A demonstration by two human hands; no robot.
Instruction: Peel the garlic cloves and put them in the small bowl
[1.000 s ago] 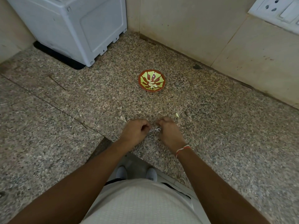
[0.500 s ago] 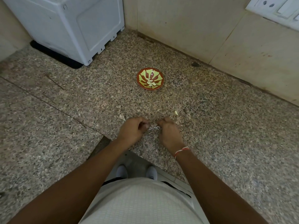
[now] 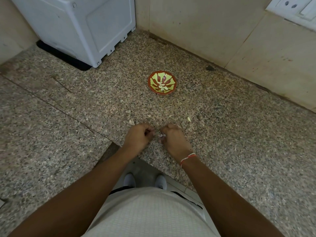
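Both hands are working low over the front edge of the granite worktop [image 3: 239,134], close together with only a sliver of stone showing between them. The right hand [image 3: 174,139] is curling its fingers and pinching a garlic clove [image 3: 161,135], whose pale papery skin is just peeking out at the fingertips; how much skin is left on it cannot be told. The left hand [image 3: 139,136] is sitting just beside it with fingers curled in, and whether it is nipping a bit of skin or nothing at all is hidden. The small bowl [image 3: 154,77], red and yellow, is lying straight ahead of the hands, well apart from them toward the back wall, with a few peeled cloves [image 3: 162,86] resting in it. It is sitting a touch to the right of the gap between the hands, so the right hand looks the nearer one for the drop. One loose clove [image 3: 188,119] is waiting just beyond the right hand, long axis pointing roughly toward the back edge, and a scrap of garlic skin [image 3: 132,121] is lying just past the left hand.
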